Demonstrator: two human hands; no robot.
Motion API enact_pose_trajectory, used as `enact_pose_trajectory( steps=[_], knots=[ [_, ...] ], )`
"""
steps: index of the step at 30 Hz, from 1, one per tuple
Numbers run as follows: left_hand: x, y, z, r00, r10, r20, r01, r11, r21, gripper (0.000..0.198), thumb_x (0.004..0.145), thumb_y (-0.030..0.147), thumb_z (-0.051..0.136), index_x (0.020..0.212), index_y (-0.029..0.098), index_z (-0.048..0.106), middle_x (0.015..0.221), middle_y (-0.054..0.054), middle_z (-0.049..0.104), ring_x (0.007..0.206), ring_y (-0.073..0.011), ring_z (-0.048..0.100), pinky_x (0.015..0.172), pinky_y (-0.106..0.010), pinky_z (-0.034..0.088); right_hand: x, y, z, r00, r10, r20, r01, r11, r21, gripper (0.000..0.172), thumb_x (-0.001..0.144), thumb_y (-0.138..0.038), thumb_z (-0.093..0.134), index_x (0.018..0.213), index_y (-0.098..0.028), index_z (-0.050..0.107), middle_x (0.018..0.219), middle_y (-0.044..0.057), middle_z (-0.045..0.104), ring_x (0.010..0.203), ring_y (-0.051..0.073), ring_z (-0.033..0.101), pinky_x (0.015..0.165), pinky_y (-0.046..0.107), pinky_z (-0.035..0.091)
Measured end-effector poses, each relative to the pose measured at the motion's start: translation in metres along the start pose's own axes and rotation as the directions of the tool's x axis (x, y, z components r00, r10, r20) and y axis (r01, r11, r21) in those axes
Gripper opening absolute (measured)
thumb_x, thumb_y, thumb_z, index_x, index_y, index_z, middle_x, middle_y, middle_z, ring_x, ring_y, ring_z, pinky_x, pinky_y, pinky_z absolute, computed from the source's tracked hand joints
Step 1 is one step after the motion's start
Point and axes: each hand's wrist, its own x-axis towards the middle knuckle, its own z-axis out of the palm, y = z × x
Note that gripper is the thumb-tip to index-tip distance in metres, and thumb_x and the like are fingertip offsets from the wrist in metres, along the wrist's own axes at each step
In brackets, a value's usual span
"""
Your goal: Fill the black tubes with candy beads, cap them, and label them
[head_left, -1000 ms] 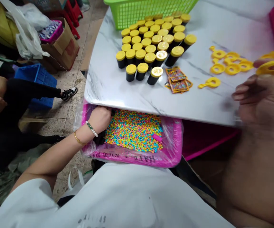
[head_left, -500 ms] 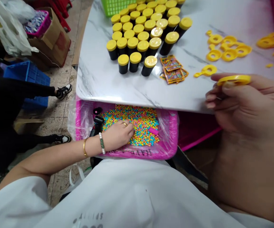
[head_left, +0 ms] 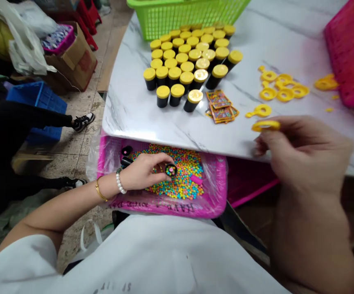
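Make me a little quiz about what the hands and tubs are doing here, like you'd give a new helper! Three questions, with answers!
1. True or false: the black tub in the left hand is empty.

2. What does the right hand hold?
A) a picture packet
B) a yellow ring
C) a green basket

3. Fill in: the standing tubs on the table have ____ lids.

Key:
1. False; coloured balls show inside.
2. B
3. yellow
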Motion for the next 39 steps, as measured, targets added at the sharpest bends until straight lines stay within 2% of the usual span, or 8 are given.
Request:
enact_pose_trajectory(
  steps=[3, 8, 11, 15, 23, 28, 31, 39],
  knots=[
    [0.006, 0.010, -0.009, 0.973, 0.157, -0.172, -0.152, 0.987, 0.043, 0.029, 0.086, 0.025, 0.068, 0.113, 0.016, 0.064, 0.103, -0.007, 0.075, 0.088, -0.0169, 0.071, 0.081, -0.031, 0.056, 0.000, -0.004, 0.007, 0.980, -0.086, 0.181, 0.106, 0.989, -0.103, 0.024, 0.078, -0.021, 0.067, 0.099, -0.020, 0.078, 0.077, 0.003, 0.069, 0.059, 0.010, 0.057, 0.058, 0.027, 0.046],
    [0.018, 0.025, -0.029, 0.847, 0.394, -0.357, -0.334, 0.917, 0.218, 0.031, 0.089, 0.020, 0.062, 0.120, 0.021, 0.062, 0.107, -0.008, 0.073, 0.097, -0.0172, 0.069, 0.088, -0.035, 0.057, 0.005, -0.014, 0.011, 0.900, -0.077, 0.429, 0.093, 0.996, -0.017, 0.022, 0.086, -0.031, 0.065, 0.101, -0.022, 0.078, 0.070, 0.002, 0.067, 0.072, 0.015, 0.062, 0.077, 0.032, 0.051],
    [0.019, 0.026, -0.031, 0.780, 0.507, -0.368, -0.382, 0.850, 0.362, 0.027, 0.092, 0.019, 0.059, 0.119, 0.019, 0.062, 0.107, -0.011, 0.071, 0.098, -0.0190, 0.067, 0.085, -0.035, 0.058, 0.006, -0.012, 0.016, 0.918, -0.036, 0.396, 0.046, 0.999, -0.016, 0.018, 0.081, -0.033, 0.071, 0.095, -0.023, 0.078, 0.071, 0.001, 0.067, 0.066, 0.014, 0.060, 0.067, 0.030, 0.051],
    [0.014, 0.016, -0.018, 0.710, 0.672, -0.209, -0.458, 0.667, 0.588, 0.022, 0.094, 0.010, 0.050, 0.111, 0.015, 0.064, 0.106, -0.015, 0.070, 0.087, -0.0194, 0.065, 0.077, -0.036, 0.058, 0.003, -0.008, 0.025, 0.958, 0.082, 0.274, -0.098, 0.994, 0.046, 0.032, 0.075, -0.031, 0.078, 0.106, -0.022, 0.074, 0.068, -0.002, 0.064, 0.054, 0.010, 0.055, 0.055, 0.025, 0.048],
    [0.006, 0.011, -0.015, 0.857, 0.448, -0.257, -0.362, 0.876, 0.319, 0.025, 0.092, 0.019, 0.059, 0.116, 0.018, 0.064, 0.109, -0.011, 0.070, 0.098, -0.0193, 0.066, 0.084, -0.034, 0.057, 0.007, -0.011, 0.025, 0.904, 0.246, 0.348, -0.333, 0.918, 0.216, 0.030, 0.070, -0.033, 0.082, 0.097, -0.022, 0.074, 0.070, 0.000, 0.067, 0.048, 0.007, 0.054, 0.045, 0.020, 0.046],
    [0.020, 0.026, -0.023, 0.850, 0.349, -0.394, -0.311, 0.937, 0.159, 0.026, 0.088, 0.023, 0.067, 0.114, 0.018, 0.066, 0.100, -0.006, 0.075, 0.092, -0.0169, 0.068, 0.085, -0.031, 0.054, 0.013, -0.028, 0.030, 0.786, 0.277, 0.553, -0.518, 0.784, 0.342, 0.026, 0.063, -0.029, 0.086, 0.085, -0.024, 0.074, 0.069, -0.002, 0.068, 0.047, 0.006, 0.055, 0.043, 0.018, 0.047],
    [0.038, 0.019, -0.027, 0.816, 0.273, -0.509, -0.174, 0.957, 0.234, 0.025, 0.084, 0.029, 0.073, 0.105, 0.017, 0.071, 0.099, -0.007, 0.075, 0.092, -0.0201, 0.065, 0.088, -0.037, 0.050, 0.012, -0.040, 0.044, 0.767, 0.209, 0.606, -0.509, 0.774, 0.377, 0.027, 0.062, -0.028, 0.086, 0.085, -0.024, 0.074, 0.067, -0.003, 0.067, 0.048, 0.007, 0.057, 0.045, 0.019, 0.049],
    [0.053, -0.003, -0.028, 0.848, 0.176, -0.501, 0.001, 0.943, 0.333, 0.022, 0.083, 0.032, 0.073, 0.100, 0.019, 0.077, 0.088, -0.006, 0.069, 0.082, -0.0205, 0.056, 0.081, -0.036, 0.046, 0.012, -0.045, 0.089, 0.681, 0.202, 0.704, -0.538, 0.789, 0.295, 0.025, 0.060, -0.029, 0.088, 0.076, -0.017, 0.073, 0.059, -0.001, 0.065, 0.047, 0.007, 0.056, 0.042, 0.018, 0.048]
  ],
)
